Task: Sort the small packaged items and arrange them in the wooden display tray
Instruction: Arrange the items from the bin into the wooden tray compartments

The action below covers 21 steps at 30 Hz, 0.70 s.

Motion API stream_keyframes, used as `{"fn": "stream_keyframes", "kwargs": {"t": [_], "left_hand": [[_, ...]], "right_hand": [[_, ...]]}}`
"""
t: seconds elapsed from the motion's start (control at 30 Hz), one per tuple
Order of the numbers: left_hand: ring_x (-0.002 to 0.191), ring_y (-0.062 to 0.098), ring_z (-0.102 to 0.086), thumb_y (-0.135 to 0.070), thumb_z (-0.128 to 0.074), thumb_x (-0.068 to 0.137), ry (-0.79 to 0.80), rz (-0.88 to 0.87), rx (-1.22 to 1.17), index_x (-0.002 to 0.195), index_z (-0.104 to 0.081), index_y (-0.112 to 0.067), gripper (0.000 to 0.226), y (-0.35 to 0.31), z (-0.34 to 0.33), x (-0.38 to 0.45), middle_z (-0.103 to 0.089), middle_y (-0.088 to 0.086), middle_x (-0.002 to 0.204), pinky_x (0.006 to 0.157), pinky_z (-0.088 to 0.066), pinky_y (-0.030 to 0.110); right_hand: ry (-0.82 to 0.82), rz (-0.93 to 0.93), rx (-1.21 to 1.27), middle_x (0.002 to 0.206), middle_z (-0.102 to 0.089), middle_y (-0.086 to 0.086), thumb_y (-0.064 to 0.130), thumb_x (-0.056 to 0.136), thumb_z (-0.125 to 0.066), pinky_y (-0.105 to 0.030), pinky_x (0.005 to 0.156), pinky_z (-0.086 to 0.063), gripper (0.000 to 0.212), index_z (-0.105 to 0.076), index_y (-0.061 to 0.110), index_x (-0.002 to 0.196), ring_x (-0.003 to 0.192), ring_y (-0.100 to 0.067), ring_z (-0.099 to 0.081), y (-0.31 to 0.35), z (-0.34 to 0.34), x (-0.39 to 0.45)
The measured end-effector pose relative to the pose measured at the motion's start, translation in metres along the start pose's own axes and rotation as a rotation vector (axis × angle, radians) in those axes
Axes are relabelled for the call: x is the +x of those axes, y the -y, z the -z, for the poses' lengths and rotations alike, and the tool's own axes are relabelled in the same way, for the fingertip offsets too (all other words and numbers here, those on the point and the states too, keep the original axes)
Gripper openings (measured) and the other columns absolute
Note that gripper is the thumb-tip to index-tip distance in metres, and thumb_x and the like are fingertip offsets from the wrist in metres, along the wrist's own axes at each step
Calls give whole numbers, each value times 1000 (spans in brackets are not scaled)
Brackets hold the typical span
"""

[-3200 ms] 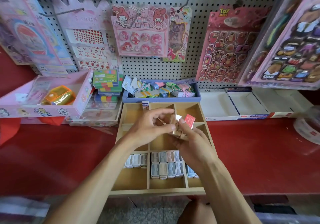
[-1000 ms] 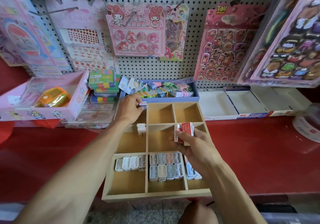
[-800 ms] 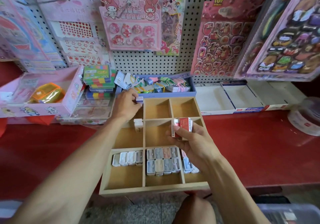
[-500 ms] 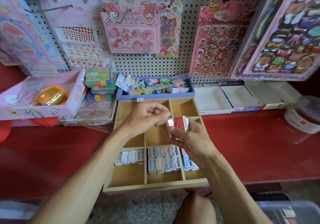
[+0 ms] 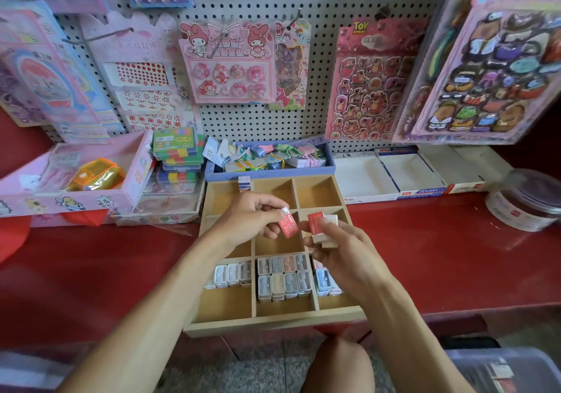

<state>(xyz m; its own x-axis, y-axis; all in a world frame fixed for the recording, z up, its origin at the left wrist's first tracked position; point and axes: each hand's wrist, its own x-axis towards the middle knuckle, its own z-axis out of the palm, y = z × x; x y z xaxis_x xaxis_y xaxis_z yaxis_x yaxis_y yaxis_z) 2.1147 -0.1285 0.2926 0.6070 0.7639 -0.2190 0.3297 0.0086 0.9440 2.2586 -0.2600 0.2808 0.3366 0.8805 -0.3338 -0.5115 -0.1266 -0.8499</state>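
Observation:
A wooden display tray (image 5: 273, 321) with several compartments lies on the red counter, its front edge over the counter's lip. My left hand (image 5: 247, 218) pinches one small red-and-white packet (image 5: 288, 225) above the tray's middle row. My right hand (image 5: 343, 254) grips a small stack of like packets (image 5: 321, 225), red on top, just to the right. Several small pastel packaged items (image 5: 283, 277) fill the front row's compartments in rows. One small white packet (image 5: 244, 183) stands on the tray's back rim.
A blue box of clips (image 5: 270, 157) sits behind the tray. A pink box (image 5: 76, 177) and stacked colourful cases (image 5: 177, 153) stand at the left. White open cartons (image 5: 388, 177) and a round clear tub (image 5: 528, 200) are at the right. Sticker sheets hang on the pegboard (image 5: 318, 4).
My left hand came back from the tray's back left corner to the stack and now holds one red packet drawn off it. The right hand keeps the stack.

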Motion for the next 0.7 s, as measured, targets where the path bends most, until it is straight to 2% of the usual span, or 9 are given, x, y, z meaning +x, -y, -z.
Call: {"fn": "stream_keyframes", "kwargs": {"t": [0.1, 0.23, 0.37, 0.5, 0.6, 0.7], "left_hand": [[68, 16, -66, -6, -65, 91, 42, 33, -2, 104, -70, -9, 15, 0, -2, 0, -70, 17, 91, 66, -59, 28], [68, 18, -65, -6, -64, 92, 137, 43, -51, 101, -69, -7, 10, -4, -10, 0, -68, 16, 90, 62, -57, 26], [71, 18, -66, -7, -65, 92, 132, 49, -61, 101, -70, -6, 10, -4, -13, 3, -69, 18, 93, 61, -57, 24], [68, 18, -66, -6, -66, 91, 146, 76, -97, 103, -69, 0, 15, -3, -13, 7, -70, 18, 87, 61, -58, 25], [69, 17, -65, -6, -63, 92, 190, 80, -165, 106, -68, 4, 17, -3, -15, 9, -68, 16, 86, 63, -57, 25], [73, 15, -67, -18, -71, 84, 233, 56, -195, 101, -71, -2, 24, -3, -15, 11, -71, 12, 88, 64, -57, 24]], "right_hand": [[27, 49, -91, 89, -72, -11, 14, 102, -53, -23, 54, -48, 25, -65, -5, 112, 72, -17, -66, -2, 5, -1], [7, 69, -156, 83, -70, -12, 18, 103, -53, -24, 55, -48, 22, -65, 1, 109, 71, -16, -65, -4, 5, 1], [-31, 120, -173, 77, -68, -9, 21, 104, -51, -23, 49, -44, 22, -67, 5, 102, 62, -14, -61, -7, 7, 5], [-108, 192, -358, 68, -66, -4, 21, 102, -56, -26, 49, -44, 16, -66, 11, 98, 58, -13, -58, -10, 7, 8], [-144, 256, -430, 64, -64, -6, 16, 100, -59, -27, 46, -44, 12, -65, 7, 96, 54, -13, -57, -10, 4, 13], [-116, 258, -414, 63, -64, -5, 14, 98, -62, -25, 46, -46, 11, -64, 5, 92, 51, -12, -56, -8, 1, 18]]}}
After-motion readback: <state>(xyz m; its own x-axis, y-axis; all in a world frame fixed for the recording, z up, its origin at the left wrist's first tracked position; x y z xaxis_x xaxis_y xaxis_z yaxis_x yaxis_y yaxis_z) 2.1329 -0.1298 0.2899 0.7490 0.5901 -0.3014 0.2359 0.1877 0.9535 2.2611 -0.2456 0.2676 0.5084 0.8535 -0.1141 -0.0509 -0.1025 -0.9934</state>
